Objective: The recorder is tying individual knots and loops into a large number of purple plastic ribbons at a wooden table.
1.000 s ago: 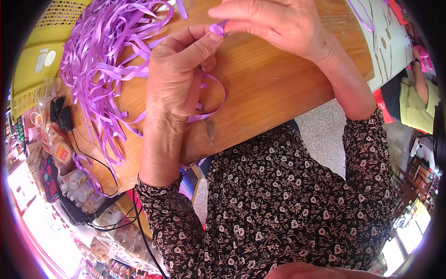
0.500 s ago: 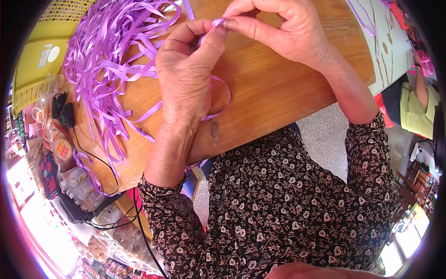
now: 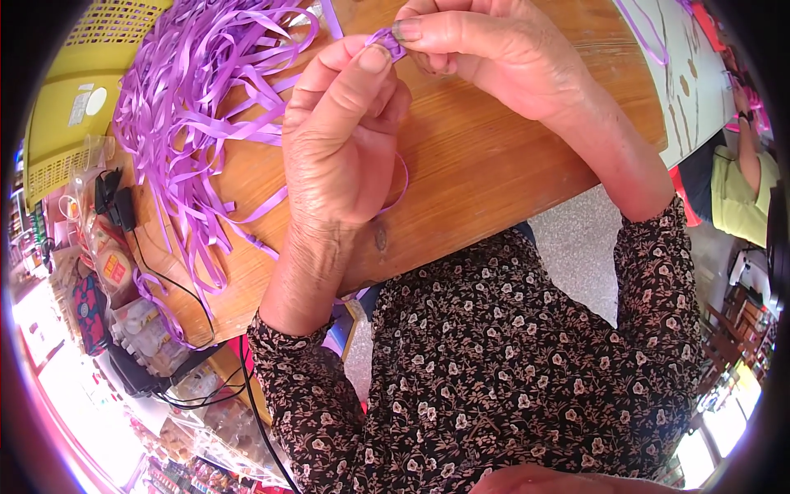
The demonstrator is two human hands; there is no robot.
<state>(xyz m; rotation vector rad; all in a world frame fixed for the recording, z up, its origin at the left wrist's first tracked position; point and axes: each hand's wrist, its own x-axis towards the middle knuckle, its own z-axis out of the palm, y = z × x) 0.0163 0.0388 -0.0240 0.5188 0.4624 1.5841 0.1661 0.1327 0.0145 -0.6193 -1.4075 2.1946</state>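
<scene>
Between my two hands, near the top of the view, is a small folded loop of purple ribbon (image 3: 387, 41). My left hand (image 3: 341, 123) pinches it between thumb and fingertips, palm turned partly toward me. On its other side my right hand (image 3: 494, 53) grips the same ribbon with thumb and forefinger. A thin strand of that colour curves out beside my left wrist, over the wooden table (image 3: 510, 165). Left of my left hand lies a large loose heap of purple ribbons (image 3: 197, 99), its ends trailing toward the table's near edge.
A yellow plastic basket (image 3: 62, 107) stands at the far left. Beside it are a black plug adapter (image 3: 123, 207) with a cable and several plastic-bagged items (image 3: 152, 333). At the right is a white marble-patterned surface (image 3: 683, 90), with another person in a yellow-green top (image 3: 745, 202) beyond.
Both hands have turned: my left palm now shows more, and my right fingers have curled over the loop. The ribbon fold looks larger and more exposed between the fingertips.
</scene>
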